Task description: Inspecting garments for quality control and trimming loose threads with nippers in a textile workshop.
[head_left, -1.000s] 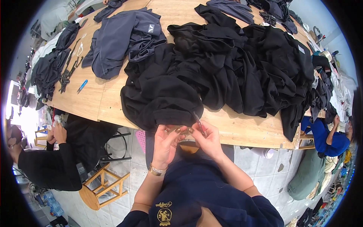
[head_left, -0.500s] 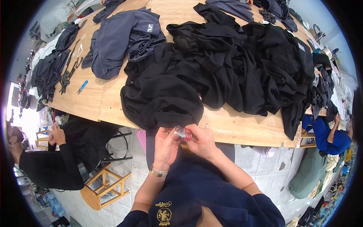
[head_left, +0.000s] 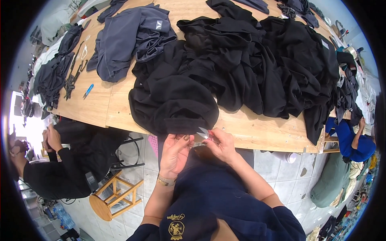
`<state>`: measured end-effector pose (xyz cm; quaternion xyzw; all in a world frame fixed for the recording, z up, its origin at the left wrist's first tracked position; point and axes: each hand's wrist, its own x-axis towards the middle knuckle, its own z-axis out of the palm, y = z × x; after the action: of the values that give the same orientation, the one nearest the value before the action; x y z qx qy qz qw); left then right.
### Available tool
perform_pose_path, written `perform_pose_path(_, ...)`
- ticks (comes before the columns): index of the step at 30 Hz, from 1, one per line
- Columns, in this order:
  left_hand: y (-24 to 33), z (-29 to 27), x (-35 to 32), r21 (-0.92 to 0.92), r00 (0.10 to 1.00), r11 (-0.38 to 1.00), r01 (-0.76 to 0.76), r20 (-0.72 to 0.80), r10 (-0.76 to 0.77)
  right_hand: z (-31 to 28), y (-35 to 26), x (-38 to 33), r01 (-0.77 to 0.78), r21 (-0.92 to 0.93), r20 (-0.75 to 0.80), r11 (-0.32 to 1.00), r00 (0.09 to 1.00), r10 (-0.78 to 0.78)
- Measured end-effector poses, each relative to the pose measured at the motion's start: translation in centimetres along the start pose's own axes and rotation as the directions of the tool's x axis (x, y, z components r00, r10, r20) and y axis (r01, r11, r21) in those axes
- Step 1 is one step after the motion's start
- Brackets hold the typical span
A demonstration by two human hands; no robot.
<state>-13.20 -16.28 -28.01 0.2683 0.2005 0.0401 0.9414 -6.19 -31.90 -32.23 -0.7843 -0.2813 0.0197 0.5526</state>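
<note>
In my right hand (head_left: 222, 146) is a pair of thread snips with red grips, its bare silver blades (head_left: 202, 133) pointing left and spread apart. My left hand (head_left: 175, 156) is closed in a pinch at the near edge of a black garment (head_left: 177, 100), thumb over the fingers. What exactly sits between those fingertips is too small to make out, though they touch the garment's hem. The snips' tips are just right of my left fingertips, over the table's front edge. The garment lies bunched before me.
More black garments (head_left: 297, 68) are heaped to the right on the wooden table (head_left: 257, 134). Grey garments (head_left: 118, 44) and blue snips (head_left: 89, 90) lie to the left. A seated person in black (head_left: 56, 176) works at left, near a wooden stool (head_left: 100, 207). Another person in blue (head_left: 359, 148) sits at right.
My right hand has moved slightly right, away from my left fingertips, and the snips' blades now show clearly. My left hand stays at the garment's edge. The whole view has shifted a little.
</note>
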Motion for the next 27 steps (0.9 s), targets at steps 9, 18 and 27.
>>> perform_pose_path(9,0.5,-0.8,-0.4,-0.06,0.999,0.998,0.036,0.034,-0.034,1.5,0.8,0.7,0.234,-0.184,-0.023,0.955,0.97,-0.242)
perform_pose_path(18,0.4,-0.3,-0.2,-0.062,0.999,0.998,0.027,0.039,-0.025,1.6,0.6,1.3,0.212,-0.188,-0.048,0.959,0.973,-0.224)
perform_pose_path(27,-0.1,0.5,0.0,0.198,0.999,0.98,-0.025,-0.042,0.034,1.6,-1.4,1.4,-0.239,0.645,-0.061,0.726,0.931,0.36)
